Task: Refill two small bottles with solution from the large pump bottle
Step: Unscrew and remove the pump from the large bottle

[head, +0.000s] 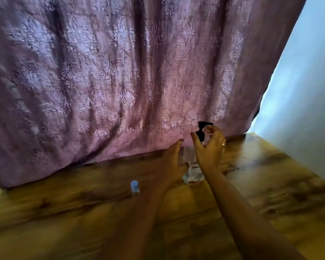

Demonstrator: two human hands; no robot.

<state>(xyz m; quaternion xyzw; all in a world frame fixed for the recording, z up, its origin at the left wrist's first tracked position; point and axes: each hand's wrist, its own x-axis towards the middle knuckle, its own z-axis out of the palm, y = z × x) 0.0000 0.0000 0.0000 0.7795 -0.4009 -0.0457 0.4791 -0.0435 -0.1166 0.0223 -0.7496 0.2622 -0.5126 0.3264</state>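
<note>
Hands flank the large pump bottle: left hand, fingers straight, beside its body, likely to steady it, right hand curled about the pump, grip unclear, small bottle standing left of the left forearm.

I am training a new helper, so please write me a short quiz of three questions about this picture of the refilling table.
1. True or false: in the picture, the small bottle stands to the left of the large pump bottle.
2. What colour is the pump head? A white, B black, C red.
3. Fill in: behind the table hangs a purple ____.
Key: 1 true; 2 B; 3 curtain.
</note>
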